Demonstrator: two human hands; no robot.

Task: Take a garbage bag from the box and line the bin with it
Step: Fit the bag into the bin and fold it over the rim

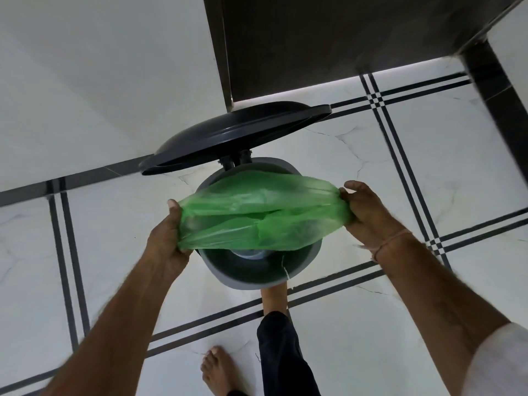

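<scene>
A thin green garbage bag (257, 215) is stretched sideways over the mouth of a round grey pedal bin (257, 277). My left hand (168, 232) grips the bag's left end and my right hand (368, 212) grips its right end. The bag's mouth is partly spread and covers the far part of the bin's opening; the near part of the dark inside still shows. The bin's dark lid (228, 135) stands raised behind it. My right foot (274, 298) is at the bin's base, where a pedal would be hidden. No box of bags is in view.
White marble floor tiles with black line borders surround the bin. A white wall (100, 67) rises at the back left and a dark wooden door or panel (328, 38) at the back right. My left bare foot (220, 370) stands nearer.
</scene>
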